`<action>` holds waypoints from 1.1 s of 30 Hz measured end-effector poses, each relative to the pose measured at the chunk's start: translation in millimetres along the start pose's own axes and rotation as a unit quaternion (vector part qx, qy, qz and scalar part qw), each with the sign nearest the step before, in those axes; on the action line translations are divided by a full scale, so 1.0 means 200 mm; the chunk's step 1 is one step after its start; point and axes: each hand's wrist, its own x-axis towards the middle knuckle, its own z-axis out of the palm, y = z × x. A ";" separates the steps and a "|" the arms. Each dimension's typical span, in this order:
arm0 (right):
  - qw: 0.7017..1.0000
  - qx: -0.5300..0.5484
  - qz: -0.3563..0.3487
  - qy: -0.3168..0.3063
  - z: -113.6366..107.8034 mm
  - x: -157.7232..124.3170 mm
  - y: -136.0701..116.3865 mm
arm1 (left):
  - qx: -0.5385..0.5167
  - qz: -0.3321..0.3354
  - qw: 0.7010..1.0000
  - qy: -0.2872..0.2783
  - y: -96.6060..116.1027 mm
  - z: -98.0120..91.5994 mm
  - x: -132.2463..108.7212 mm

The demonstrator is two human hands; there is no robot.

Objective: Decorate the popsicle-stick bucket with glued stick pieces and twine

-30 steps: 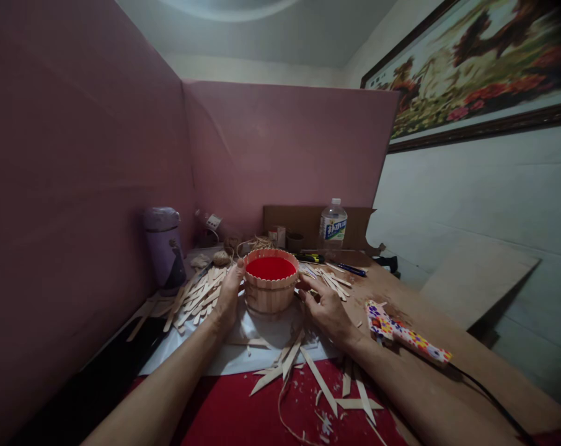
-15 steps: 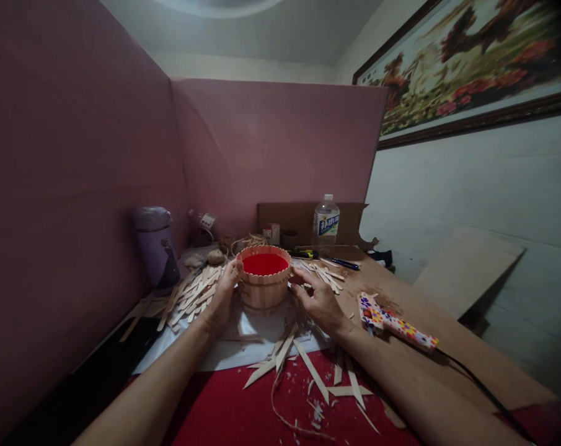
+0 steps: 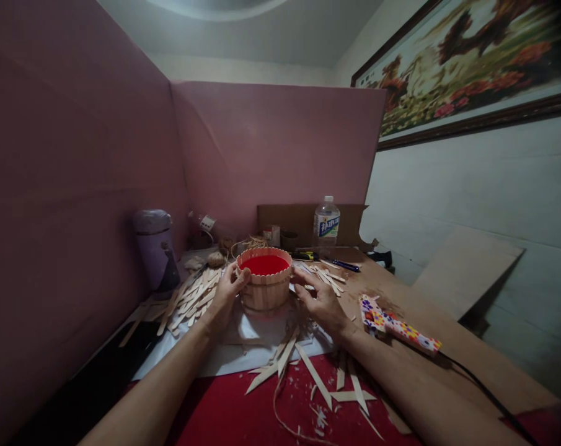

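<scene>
A round bucket [image 3: 264, 293] made of wooden craft sticks, red inside, stands upright between my hands. My left hand [image 3: 228, 290] grips its left side, thumb against the outer wall near the rim. On the other side, my right hand [image 3: 321, 302] has its fingers slightly bent and apart, fingertips at the bucket's right wall; whether they press on it is hard to see. Under the bucket lies white paper [image 3: 206, 359]. Cut stick pieces [image 3: 313, 375] and a strand of twine [image 3: 280, 415] lie in front, on red cloth [image 3: 224, 409].
Loose craft sticks [image 3: 199, 297] are piled at the left, beside a purple flask [image 3: 155, 254]. A flower-patterned glue gun [image 3: 398, 325] with a black cord lies on the right. Behind stand a plastic bottle [image 3: 326, 226], a twine ball [image 3: 216, 259] and a cutter knife [image 3: 304, 255].
My left thumb has moved onto the bucket's front wall near the rim. The bucket has hardly shifted, and my right hand stays beside it.
</scene>
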 end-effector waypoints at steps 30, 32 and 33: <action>0.998 0.034 -0.021 -0.045 0.01 -0.02 -0.02 | -0.030 0.009 0.999 -0.005 -0.03 0.00 0.02; 0.995 0.066 -0.020 -0.066 0.02 -0.01 -0.01 | -0.013 -0.010 0.999 0.032 -0.03 -0.01 0.01; 0.995 0.076 -0.016 -0.067 0.02 0.00 0.00 | -0.005 -0.019 0.998 0.057 -0.02 -0.02 0.01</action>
